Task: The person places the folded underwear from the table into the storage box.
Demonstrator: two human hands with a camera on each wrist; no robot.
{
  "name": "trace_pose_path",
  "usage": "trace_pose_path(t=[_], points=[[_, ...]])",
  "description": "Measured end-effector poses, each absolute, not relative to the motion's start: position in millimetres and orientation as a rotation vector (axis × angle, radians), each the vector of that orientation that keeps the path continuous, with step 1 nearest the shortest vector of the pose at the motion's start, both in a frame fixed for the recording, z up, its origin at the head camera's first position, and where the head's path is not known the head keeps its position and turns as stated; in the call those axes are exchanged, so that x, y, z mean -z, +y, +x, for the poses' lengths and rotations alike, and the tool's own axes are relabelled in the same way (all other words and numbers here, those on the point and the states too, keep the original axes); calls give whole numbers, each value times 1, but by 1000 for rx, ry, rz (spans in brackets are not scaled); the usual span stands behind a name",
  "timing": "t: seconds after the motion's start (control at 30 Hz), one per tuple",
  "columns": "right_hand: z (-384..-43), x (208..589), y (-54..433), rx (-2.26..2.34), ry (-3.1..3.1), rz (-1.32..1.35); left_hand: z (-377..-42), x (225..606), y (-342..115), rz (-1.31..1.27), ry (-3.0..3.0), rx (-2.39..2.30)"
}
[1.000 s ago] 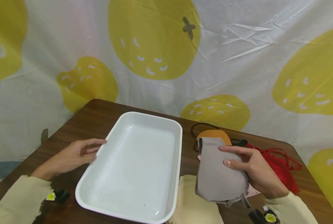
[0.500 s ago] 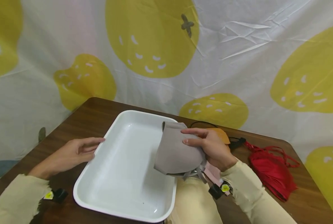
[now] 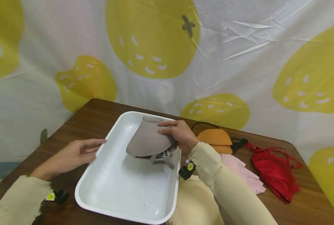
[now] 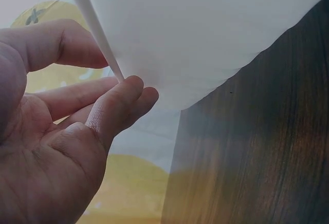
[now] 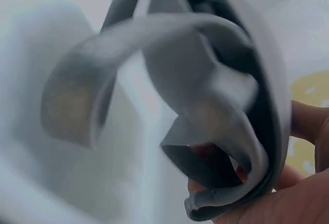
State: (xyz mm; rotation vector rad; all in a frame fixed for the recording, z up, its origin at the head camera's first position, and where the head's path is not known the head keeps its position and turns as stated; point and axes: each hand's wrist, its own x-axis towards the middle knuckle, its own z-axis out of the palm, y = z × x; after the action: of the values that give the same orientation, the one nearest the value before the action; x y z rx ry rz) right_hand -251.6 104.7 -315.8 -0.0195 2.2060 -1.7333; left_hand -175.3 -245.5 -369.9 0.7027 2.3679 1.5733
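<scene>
My right hand (image 3: 182,134) grips a folded grey bra (image 3: 152,137) by its right side, thumb and fingers on its cup. The bra overlaps the far right part of a white rectangular tray (image 3: 81,187) in the head view, loose straps hanging toward the near side. Up close in the right wrist view, the grey straps (image 5: 72,100) are blurred and curl over the tray's white interior. Relaxed fingers of my left hand (image 3: 74,156) touch the tray's left rim from outside. The left wrist view shows those fingertips right at the rim (image 4: 92,29), beside the outer wall.
Right of the tray lie an orange folded piece (image 3: 216,140) with black straps, a pink cloth piece (image 3: 242,173) with a scalloped edge, and a red folded bra (image 3: 275,175). A beige piece (image 3: 197,203) lies by the tray's near right side. A patterned curtain (image 3: 240,56) hangs behind the table.
My right hand has carried the grey bra leftward from beside the tray to over its far right part, uncovering the pink and orange pieces. My left hand stays at the rim.
</scene>
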Motion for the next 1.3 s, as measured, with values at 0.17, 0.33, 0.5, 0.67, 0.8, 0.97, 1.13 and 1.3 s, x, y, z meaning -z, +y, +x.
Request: trace_pose_path(t=[0.17, 0.33, 0.5, 0.67, 0.8, 0.97, 1.13, 1.3], points=[[-263, 325, 93, 1674, 2282, 12, -176, 372, -245, 720, 2350, -1582], [-271, 330, 84, 1641, 2319, 48, -174, 369, -244, 684, 2387, -1557], [-276, 337, 75, 1561, 2384, 34, -174, 367, -244, 674, 2401, -1556], [-276, 340, 69, 1335, 2560, -97, -174, 369, -244, 703, 2375, -1572], [-275, 340, 65, 1122, 2692, -170, -173, 370, -244, 704, 2373, -1570], [-272, 335, 62, 881, 2780, -241, -173, 368, -243, 698, 2407, -1548], [-267, 327, 63, 773, 2777, -256, -174, 368, -241, 704, 2424, -1526], [-264, 316, 66, 716, 2785, -258, -173, 367, -241, 699, 2446, -1506]])
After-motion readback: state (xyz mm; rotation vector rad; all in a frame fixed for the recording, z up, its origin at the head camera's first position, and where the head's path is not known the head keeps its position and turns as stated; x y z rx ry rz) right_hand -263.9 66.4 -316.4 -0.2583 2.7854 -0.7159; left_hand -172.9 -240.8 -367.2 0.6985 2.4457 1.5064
